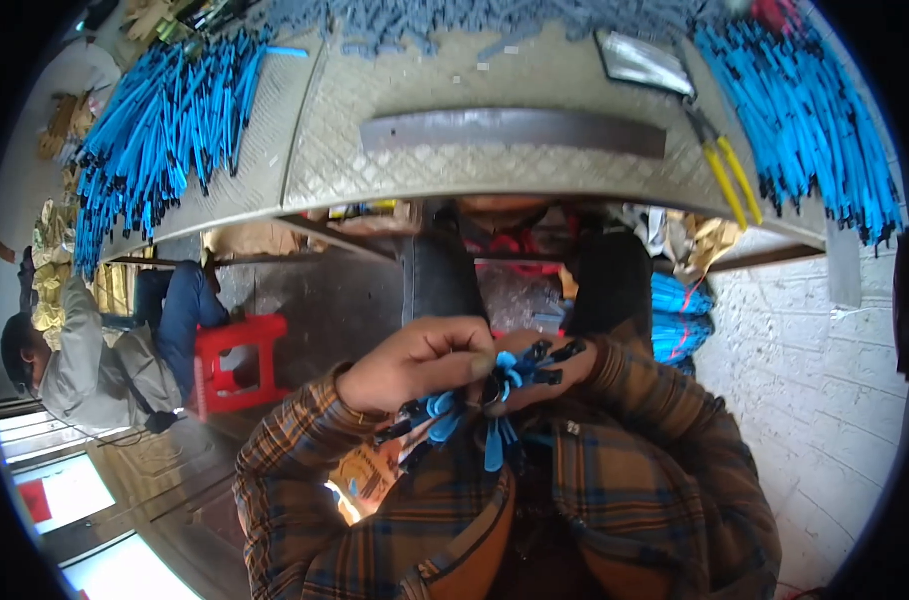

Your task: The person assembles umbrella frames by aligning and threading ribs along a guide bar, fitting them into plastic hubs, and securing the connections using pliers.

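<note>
In front of my chest is a bunch of blue strips with black tips (493,456), which fan out in several directions. My left hand (415,368) is closed, its thumb and bent fingers pinched at the top of the bunch. From the other side my right hand (565,382) is closed around the bunch, its fingers partly hidden behind the strips. Whether a small tie or band sits between my left fingertips is too small to tell.
The bench (355,70) holds a left pile of blue strips (175,120), a right pile (805,120), grey pieces (425,20), a metal bar (515,133) and yellow-handled pliers (725,170). Left are a person (115,350) and red stool (240,360); right, a white wall (785,400).
</note>
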Motion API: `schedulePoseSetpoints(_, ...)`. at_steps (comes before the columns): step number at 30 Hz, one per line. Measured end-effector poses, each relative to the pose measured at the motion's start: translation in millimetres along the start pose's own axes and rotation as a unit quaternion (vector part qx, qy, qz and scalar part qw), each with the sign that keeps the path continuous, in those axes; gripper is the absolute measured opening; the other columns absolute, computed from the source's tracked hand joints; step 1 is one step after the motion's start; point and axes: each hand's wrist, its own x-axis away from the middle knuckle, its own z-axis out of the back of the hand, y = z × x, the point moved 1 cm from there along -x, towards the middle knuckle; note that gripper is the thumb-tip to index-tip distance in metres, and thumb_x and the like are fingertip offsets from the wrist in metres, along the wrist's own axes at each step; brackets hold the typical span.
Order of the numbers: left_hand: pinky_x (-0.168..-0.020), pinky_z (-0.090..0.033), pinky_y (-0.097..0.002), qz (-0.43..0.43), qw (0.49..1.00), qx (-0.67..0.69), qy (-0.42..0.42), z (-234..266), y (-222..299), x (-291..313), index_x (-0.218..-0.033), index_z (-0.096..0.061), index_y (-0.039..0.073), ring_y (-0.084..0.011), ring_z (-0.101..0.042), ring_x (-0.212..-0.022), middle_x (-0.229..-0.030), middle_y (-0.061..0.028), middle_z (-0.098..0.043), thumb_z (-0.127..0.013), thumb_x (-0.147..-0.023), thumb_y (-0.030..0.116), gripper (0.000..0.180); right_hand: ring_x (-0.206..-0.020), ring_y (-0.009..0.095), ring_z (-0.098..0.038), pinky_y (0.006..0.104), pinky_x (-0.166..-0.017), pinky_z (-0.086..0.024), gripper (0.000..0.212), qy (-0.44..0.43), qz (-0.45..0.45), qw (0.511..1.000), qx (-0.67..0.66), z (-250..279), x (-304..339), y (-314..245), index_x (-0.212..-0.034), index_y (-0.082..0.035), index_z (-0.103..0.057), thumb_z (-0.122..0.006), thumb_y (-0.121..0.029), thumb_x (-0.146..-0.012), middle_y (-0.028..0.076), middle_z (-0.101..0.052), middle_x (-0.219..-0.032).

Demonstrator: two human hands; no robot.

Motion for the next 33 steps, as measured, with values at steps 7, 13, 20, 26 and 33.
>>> schedulePoseSetpoints(7,-0.063,-0.042,-0.0215,-0.005,0.999,0.049,-0.004,12.0,-9.1,-9.7,-0.086,-0.054,0.001,-0.0066,-0.052,-0.068,-0.075,-0.0019,-0.056,-0.048,-0.091,0.009,0.012,-0.088,0.010,-0.056,0.0273,-0.077,-0.046,0.026,0.129,0.021,0.982,-0.137,-18.1,1.1,18.2,-0.105,-0.004,-0.059,-0.066,-0.015,-0.082,0.003,-0.063,-0.095)
schedulePoseSetpoints(13,-0.070,-0.043,-0.0213,-0.008,0.994,0.102,-0.041,14.9,-5.2,-14.5,-0.092,-0.052,0.002,-0.0071,-0.054,-0.077,-0.084,-0.0019,-0.056,-0.053,-0.089,0.013,0.011,-0.093,0.011,-0.055,0.0279,-0.083,-0.045,0.028,0.196,0.004,0.976,-0.093,-24.2,15.4,27.4,-0.106,-0.003,-0.058,-0.065,-0.016,-0.082,0.003,-0.062,-0.100)
schedulePoseSetpoints(20,-0.073,-0.045,-0.0244,0.011,0.998,0.030,-0.061,23.9,4.0,-29.6,-0.096,-0.052,0.003,-0.0099,-0.056,-0.083,-0.090,-0.0043,-0.058,-0.057,-0.087,0.010,0.012,-0.103,0.013,-0.052,0.0294,-0.090,-0.041,0.033,0.183,-0.026,0.969,-0.162,-11.8,17.6,11.7,-0.111,-0.003,-0.053,-0.064,-0.017,-0.083,0.007,-0.059,-0.109)
schedulePoseSetpoints(26,-0.064,-0.049,-0.0243,-0.234,0.946,-0.127,0.183,107.6,83.9,-73.5,-0.093,-0.054,0.003,-0.0111,-0.058,-0.069,-0.078,-0.0044,-0.060,-0.053,-0.086,0.001,0.008,-0.113,0.024,-0.047,0.0375,-0.096,-0.035,0.021,0.145,-0.011,0.959,-0.241,14.8,27.2,29.0,-0.097,-0.003,-0.056,-0.063,-0.016,-0.081,0.017,-0.050,-0.122)
schedulePoseSetpoints(33,-0.064,-0.049,-0.0301,-0.179,0.533,-0.689,0.457,301.1,122.7,-104.9,-0.095,-0.058,0.004,-0.0226,-0.061,-0.073,-0.085,-0.0117,-0.062,-0.060,-0.076,0.009,0.020,-0.120,0.031,-0.042,0.0431,-0.101,-0.029,0.026,0.097,0.008,0.964,-0.246,28.1,21.2,26.1,-0.098,-0.001,-0.056,-0.063,-0.019,-0.080,0.023,-0.044,-0.128)
